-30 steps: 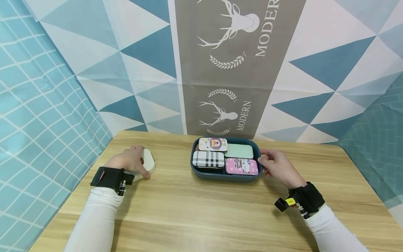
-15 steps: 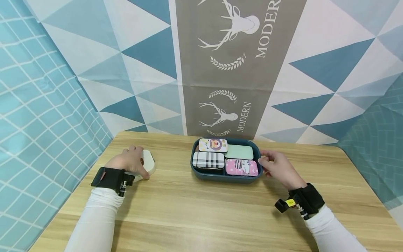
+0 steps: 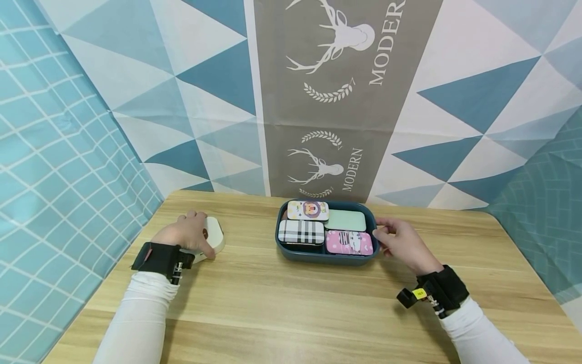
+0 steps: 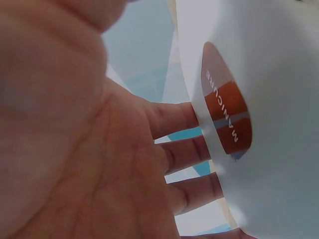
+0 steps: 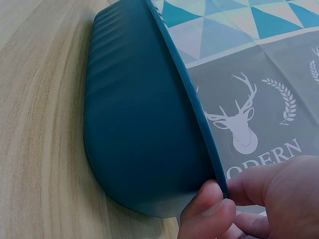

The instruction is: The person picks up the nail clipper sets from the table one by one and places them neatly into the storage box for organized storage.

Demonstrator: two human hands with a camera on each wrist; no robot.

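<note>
My left hand (image 3: 185, 234) grips a white rounded case (image 3: 216, 232) at the left of the table. In the left wrist view, a brown and orange "MANICURE" label marks the white case (image 4: 284, 114), and several fingertips (image 4: 199, 148) lie along its edge. On the other side, my right hand (image 3: 402, 241) pinches the right rim of a dark blue plastic basket (image 3: 325, 257). Inside the basket lie small tins with rounded corners: a lion-print tin (image 3: 307, 210), a plaid tin (image 3: 301, 232), a mint green tin (image 3: 346, 220) and a pink cat-print tin (image 3: 349, 242).
The wooden table (image 3: 291, 308) carries the basket near its back edge. Behind it hangs a patterned cloth (image 3: 313, 111) with deer heads and triangles. A blue grid-patterned sheet (image 3: 54, 167) covers the left side.
</note>
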